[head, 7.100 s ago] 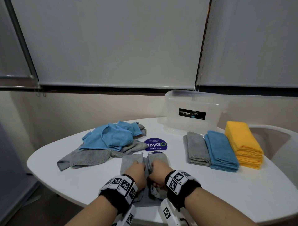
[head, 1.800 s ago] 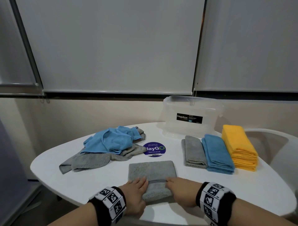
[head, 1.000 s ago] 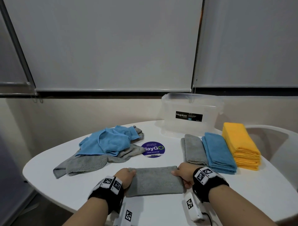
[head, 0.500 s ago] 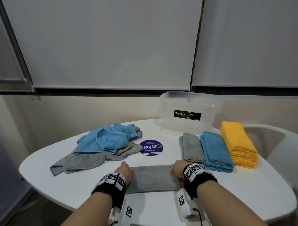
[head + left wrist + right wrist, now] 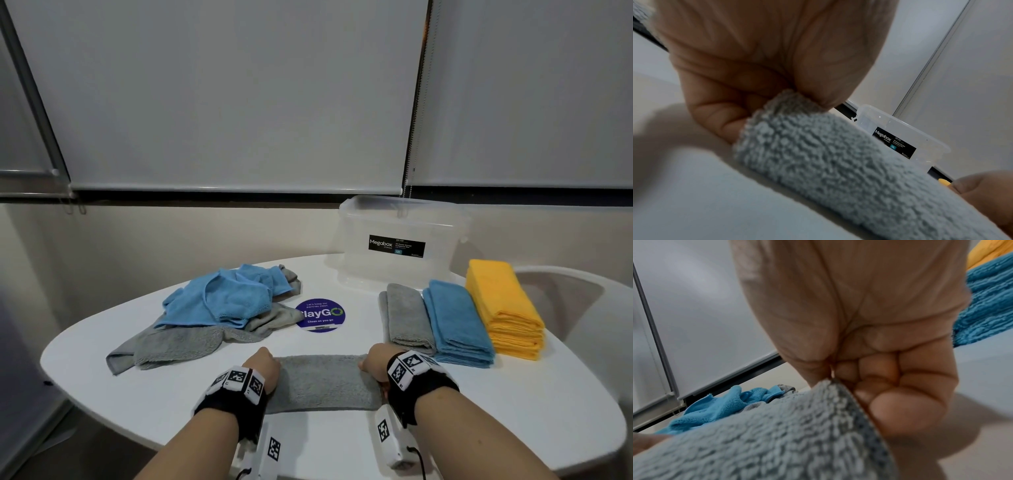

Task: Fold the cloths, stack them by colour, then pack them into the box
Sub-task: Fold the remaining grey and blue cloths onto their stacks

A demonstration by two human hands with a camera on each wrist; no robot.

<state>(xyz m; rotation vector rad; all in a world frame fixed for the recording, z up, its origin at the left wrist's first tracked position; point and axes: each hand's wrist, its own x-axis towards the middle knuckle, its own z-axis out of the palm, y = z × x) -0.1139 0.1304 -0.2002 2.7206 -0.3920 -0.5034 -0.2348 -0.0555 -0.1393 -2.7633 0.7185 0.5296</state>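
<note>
A folded grey cloth [image 5: 323,382] lies as a long strip on the white table [image 5: 513,411] in front of me. My left hand [image 5: 263,370] pinches its left end [image 5: 781,116], thumb on top and fingers curled under. My right hand [image 5: 375,363] pinches its right end [image 5: 838,395] the same way. To the right lie folded stacks: grey [image 5: 407,317], blue [image 5: 455,320] and yellow [image 5: 503,308]. A loose heap of blue cloths [image 5: 222,298] over unfolded grey cloths [image 5: 178,346] sits at the left. The clear plastic box [image 5: 400,246] stands open at the back.
A round purple sticker [image 5: 321,315] marks the table's middle. A white chair [image 5: 582,308] stands past the right edge. A wall with blinds rises close behind the box. The table's near edge is just below my wrists.
The grey cloth was folded from a wider rectangle into a narrower strip. My hands moved from its near edge to its two short ends and now pinch them.
</note>
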